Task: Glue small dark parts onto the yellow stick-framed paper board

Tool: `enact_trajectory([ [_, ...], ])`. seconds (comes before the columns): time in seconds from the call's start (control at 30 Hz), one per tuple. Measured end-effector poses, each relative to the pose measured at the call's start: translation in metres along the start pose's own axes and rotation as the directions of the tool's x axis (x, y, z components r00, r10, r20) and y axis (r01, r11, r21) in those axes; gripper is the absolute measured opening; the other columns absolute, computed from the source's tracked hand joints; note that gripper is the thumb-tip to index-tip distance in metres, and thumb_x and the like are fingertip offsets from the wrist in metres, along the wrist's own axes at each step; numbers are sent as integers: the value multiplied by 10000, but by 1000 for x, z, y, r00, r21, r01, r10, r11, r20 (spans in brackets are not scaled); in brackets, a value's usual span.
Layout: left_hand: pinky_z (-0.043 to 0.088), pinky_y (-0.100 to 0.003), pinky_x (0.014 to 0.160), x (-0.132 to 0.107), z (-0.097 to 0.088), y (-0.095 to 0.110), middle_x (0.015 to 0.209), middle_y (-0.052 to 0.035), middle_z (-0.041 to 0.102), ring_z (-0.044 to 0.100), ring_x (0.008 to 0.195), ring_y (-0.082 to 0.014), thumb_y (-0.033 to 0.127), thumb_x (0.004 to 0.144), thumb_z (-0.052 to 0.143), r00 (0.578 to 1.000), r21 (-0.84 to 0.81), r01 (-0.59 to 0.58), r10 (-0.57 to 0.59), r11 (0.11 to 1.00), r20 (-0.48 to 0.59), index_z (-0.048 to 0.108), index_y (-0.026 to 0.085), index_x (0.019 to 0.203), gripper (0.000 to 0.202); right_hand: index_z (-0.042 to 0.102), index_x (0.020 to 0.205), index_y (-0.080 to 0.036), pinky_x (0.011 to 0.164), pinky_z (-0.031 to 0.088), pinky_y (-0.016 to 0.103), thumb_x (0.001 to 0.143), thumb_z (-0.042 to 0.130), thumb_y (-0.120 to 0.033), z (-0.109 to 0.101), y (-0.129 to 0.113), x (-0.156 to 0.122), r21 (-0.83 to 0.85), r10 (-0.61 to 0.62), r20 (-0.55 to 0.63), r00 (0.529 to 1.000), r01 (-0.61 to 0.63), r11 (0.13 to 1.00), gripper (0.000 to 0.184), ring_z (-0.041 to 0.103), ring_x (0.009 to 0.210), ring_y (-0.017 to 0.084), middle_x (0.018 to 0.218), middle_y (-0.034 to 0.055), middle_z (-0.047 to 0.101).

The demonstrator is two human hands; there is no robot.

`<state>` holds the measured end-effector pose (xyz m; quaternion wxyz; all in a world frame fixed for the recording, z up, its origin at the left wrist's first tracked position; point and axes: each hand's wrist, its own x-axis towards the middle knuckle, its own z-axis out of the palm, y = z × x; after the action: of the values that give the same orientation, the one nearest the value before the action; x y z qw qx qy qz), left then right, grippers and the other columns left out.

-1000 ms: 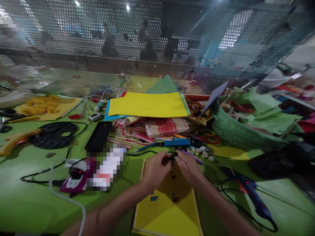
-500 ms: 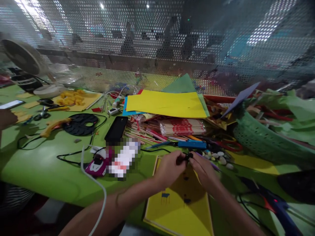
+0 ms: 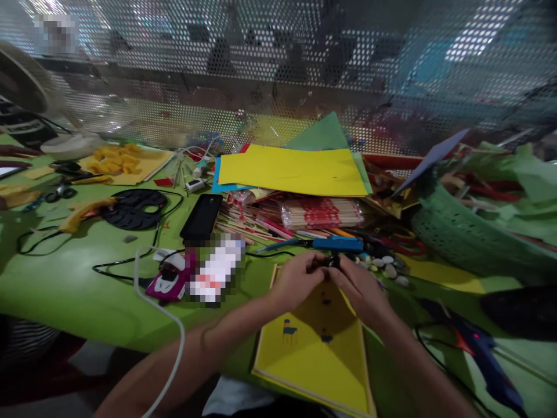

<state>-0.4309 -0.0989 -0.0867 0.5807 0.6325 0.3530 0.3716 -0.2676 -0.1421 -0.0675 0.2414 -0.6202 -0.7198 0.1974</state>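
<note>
Over the far end of a yellow board (image 3: 313, 371) with a pale raised rim, my left hand (image 3: 300, 278) and my right hand (image 3: 354, 284) meet. Both have their fingers closed round a small dark object (image 3: 333, 261), too small and too covered to name. On the board stand several tiny dark blue chair-like shapes, one of them a small chair (image 3: 289, 331) left of my right forearm. Smooth pebbles (image 3: 387, 266) lie just beyond my right hand.
A blue glue gun (image 3: 487, 363) with a red light lies at right, its cable curling near my forearm. Behind it stands a green basket (image 3: 461, 232). Ahead are yellow paper sheets (image 3: 296, 171), wrapped sticks (image 3: 322, 213) and a black phone (image 3: 201, 217). A white cable (image 3: 180, 342) crosses my left forearm.
The view has shifted slightly, so the table things sit a little higher and further left. My hands stay together on the small dark object, with the fingers slightly rearranged.
</note>
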Motion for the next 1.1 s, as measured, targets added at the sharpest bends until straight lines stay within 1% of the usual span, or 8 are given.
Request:
enact_trajectory([
  [0.13, 497, -280, 855, 2, -3, 5, 1031, -58, 723, 654, 924, -176, 143, 825, 528, 999, -2, -23, 23, 1000, 28, 678, 159, 1074, 291, 369, 735, -240, 556, 288, 278, 957, 393, -427, -3, 1, 2, -159, 10, -27, 1000, -14, 987, 291, 506, 617, 189, 665, 4, 537],
  [0.33, 494, -256, 794, -2, -3, 5, 973, -28, 734, 656, 845, -163, 170, 830, 540, 999, 173, -45, 46, 984, -4, 700, 193, 1041, 266, 403, 760, -233, 567, 287, 278, 957, 379, -354, 0, 1, 3, -245, -31, -32, 999, 22, 969, 232, 518, 634, 193, 696, 22, 564],
  [0.43, 494, -256, 780, -3, -2, 1, 952, -27, 731, 652, 819, -160, 183, 832, 541, 998, 212, -54, 59, 976, -20, 693, 198, 1037, 256, 424, 780, -231, 568, 284, 284, 949, 373, -322, 3, 1, 2, -280, -54, -53, 997, 37, 959, 198, 525, 647, 204, 688, 30, 571],
  [0.63, 489, -245, 755, -3, -3, 1, 903, -32, 721, 641, 795, -155, 199, 841, 532, 999, 199, -51, 52, 979, -1, 681, 177, 994, 215, 424, 773, -233, 592, 305, 290, 944, 367, -293, 5, 1, 2, -282, -80, -75, 994, 56, 958, 190, 537, 663, 205, 709, 43, 588],
  [0.83, 485, -240, 723, -2, -3, 0, 869, -23, 716, 631, 764, -148, 193, 832, 536, 1000, 184, -29, 28, 982, 10, 677, 172, 967, 197, 402, 761, -236, 575, 294, 282, 973, 319, -320, -2, -3, 1, -231, -47, -28, 998, 40, 972, 243, 510, 623, 191, 671, 18, 538],
  [0.93, 483, -243, 730, -3, -3, 0, 872, -20, 716, 637, 772, -151, 178, 822, 536, 999, 242, -39, 42, 969, -6, 673, 185, 965, 198, 434, 791, -227, 590, 299, 278, 972, 363, -348, -2, -4, 2, -258, -45, -14, 999, 40, 965, 230, 532, 660, 194, 716, 30, 576],
  [1.03, 482, -252, 729, -4, -4, 2, 894, -25, 719, 646, 780, -159, 169, 809, 548, 998, 307, -39, 52, 951, -35, 662, 192, 966, 196, 461, 817, -216, 608, 297, 284, 963, 384, -302, 1, -4, 4, -307, -69, -27, 997, 57, 950, 186, 555, 690, 199, 742, 46, 613],
  [1.1, 482, -255, 724, -5, -4, 2, 907, -26, 719, 649, 785, -162, 179, 819, 544, 998, 331, -41, 54, 943, -29, 655, 197, 964, 184, 467, 835, -214, 618, 298, 286, 955, 383, -275, 4, -4, 5, -335, -106, -44, 993, 85, 938, 159, 560, 700, 199, 751, 49, 628],
])
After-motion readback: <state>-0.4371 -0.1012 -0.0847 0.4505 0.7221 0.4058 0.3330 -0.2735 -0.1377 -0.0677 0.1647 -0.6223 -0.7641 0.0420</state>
